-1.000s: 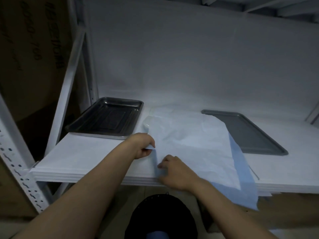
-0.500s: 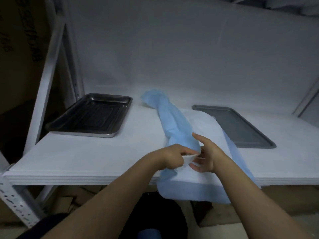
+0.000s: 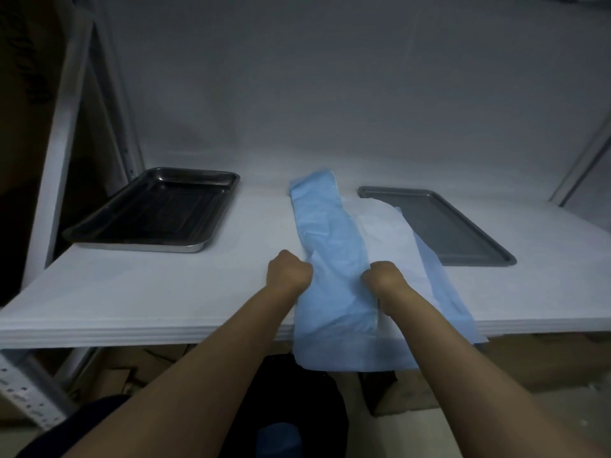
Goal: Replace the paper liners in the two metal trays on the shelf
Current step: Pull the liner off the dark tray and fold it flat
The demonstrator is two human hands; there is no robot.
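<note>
A blue paper liner (image 3: 330,239) lies as a long folded strip down the middle of the white shelf (image 3: 148,292), its near end hanging over the front edge. My left hand (image 3: 289,271) grips its left edge and my right hand (image 3: 383,276) grips its right edge, both with curled fingers. Under it and to the right lies a white sheet (image 3: 386,226) with another blue layer (image 3: 443,292) showing past it. A deep shiny metal tray (image 3: 155,209) sits bare at the left. A flat grey tray (image 3: 436,223) sits bare at the right.
White shelf uprights stand at the left (image 3: 59,153) and right (image 3: 585,153). A grey back wall closes the shelf. Cardboard boxes (image 3: 529,365) and a dark round bin (image 3: 297,408) lie below the shelf edge.
The blue sheet has been folded over from a wide white-topped spread into a narrow strip. My hands moved apart from a pinch at its middle to either edge.
</note>
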